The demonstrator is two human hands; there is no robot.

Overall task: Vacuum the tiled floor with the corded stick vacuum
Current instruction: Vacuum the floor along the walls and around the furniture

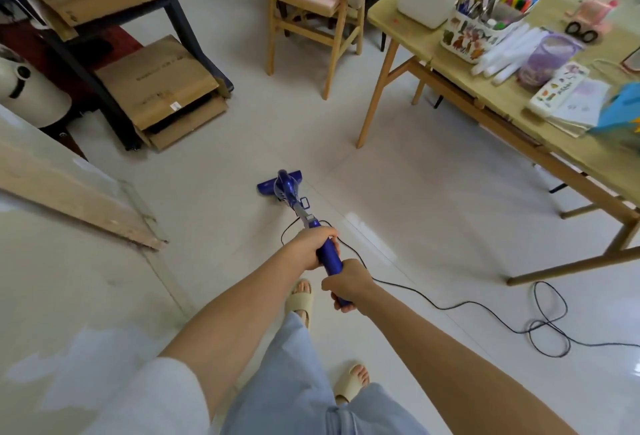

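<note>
The vacuum (294,202) stands out in front of us on the floor (398,192), its blue head (268,186) flat on the tiles and its stick slanting back up to our hands; our left hand (313,247) grips the handle (330,258) higher along the stick, fingers curled tight round it; our right hand (346,285) grips the handle's near end, fingers wrapped round it too, so both hold it one behind the other. The black cord (450,304) leaves the handle, trails right across the tiles and lies in loose loops near the table's (485,88) leg; the tabletop carries a pen holder (485,25), a row of white tubes (505,53) and papers (575,102). A wooden chair (308,11) with a pink cushion stands ahead beside the table; a dark shelf (86,63) at the left holds cardboard boxes (162,88). Our feet, in beige slippers (300,297), stand just behind the handle.
</note>
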